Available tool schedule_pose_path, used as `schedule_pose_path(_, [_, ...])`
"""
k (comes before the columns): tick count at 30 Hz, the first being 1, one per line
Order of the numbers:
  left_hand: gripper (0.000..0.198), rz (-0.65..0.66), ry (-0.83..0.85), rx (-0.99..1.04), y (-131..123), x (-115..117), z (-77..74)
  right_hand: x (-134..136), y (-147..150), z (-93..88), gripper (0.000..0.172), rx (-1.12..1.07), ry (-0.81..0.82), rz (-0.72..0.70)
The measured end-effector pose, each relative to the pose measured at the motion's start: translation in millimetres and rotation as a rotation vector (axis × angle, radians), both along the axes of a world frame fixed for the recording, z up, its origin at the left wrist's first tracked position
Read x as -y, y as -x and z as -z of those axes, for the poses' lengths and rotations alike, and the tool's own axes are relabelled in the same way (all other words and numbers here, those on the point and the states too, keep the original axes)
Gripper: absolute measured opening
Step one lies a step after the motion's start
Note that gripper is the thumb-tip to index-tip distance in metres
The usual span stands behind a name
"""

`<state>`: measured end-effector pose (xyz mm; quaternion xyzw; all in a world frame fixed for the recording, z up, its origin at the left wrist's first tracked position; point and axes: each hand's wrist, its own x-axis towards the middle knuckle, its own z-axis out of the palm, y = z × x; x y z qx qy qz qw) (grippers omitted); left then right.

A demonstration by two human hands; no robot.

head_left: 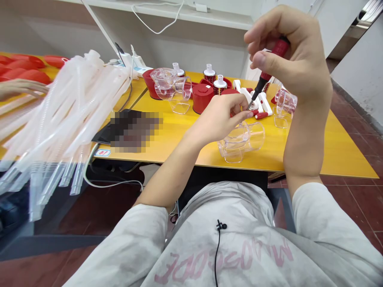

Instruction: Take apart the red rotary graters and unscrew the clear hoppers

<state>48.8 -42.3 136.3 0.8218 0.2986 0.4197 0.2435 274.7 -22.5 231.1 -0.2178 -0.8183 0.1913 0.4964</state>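
Raised over the table, my right hand (299,59) is wrapped round the red handle of a screwdriver (265,75), whose shaft slants down to the left. My left hand (224,113) pinches thumb and fingers together right at the screwdriver's tip; whatever is between them is too small to make out. Just below the left hand, a clear plastic housing (254,137) with round openings stands near the table's front edge. White crank-shaped parts (265,104) with red handles lie behind the screwdriver tip.
Red round bases (202,97), more clear housings (182,89) and metal drums with white tops (220,84) stand at the back. A dark tablet (103,133) lies left of centre. Long translucent sleeves (68,107) overhang the left edge; another person's hand (22,87) is beside them.
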Motion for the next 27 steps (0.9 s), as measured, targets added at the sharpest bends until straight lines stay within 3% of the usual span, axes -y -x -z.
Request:
schedule_pose_path(2, [0.027,0.015,0.015,0.003,0,-1,0.1,3,0,-1.3,0.022,0.023,0.05,0.011])
schedule_pose_path(6, [0.027,0.047,0.075,0.016,-1,-2,-2.2,10,10,-2.8,0.045,-0.102,0.119,-0.028])
schedule_pose_path(10, [0.027,0.047,0.154,0.058,-4,-5,-0.6,9,27,2.7,0.052,-0.263,0.203,-0.131])
schedule_pose_path(15, [0.028,0.088,0.264,0.175,-5,-16,12.1,4,24,3.1,0.03,-0.178,0.137,-0.091])
schedule_pose_path(19, [0.039,0.137,0.285,0.29,-4,-19,21.2,6,9,-3.2,0.04,-0.098,0.246,-0.11])
schedule_pose_path(27, [0.038,0.051,0.428,0.414,1,-12,33.5,14,6,-3.8,0.047,-0.026,0.175,-0.099])
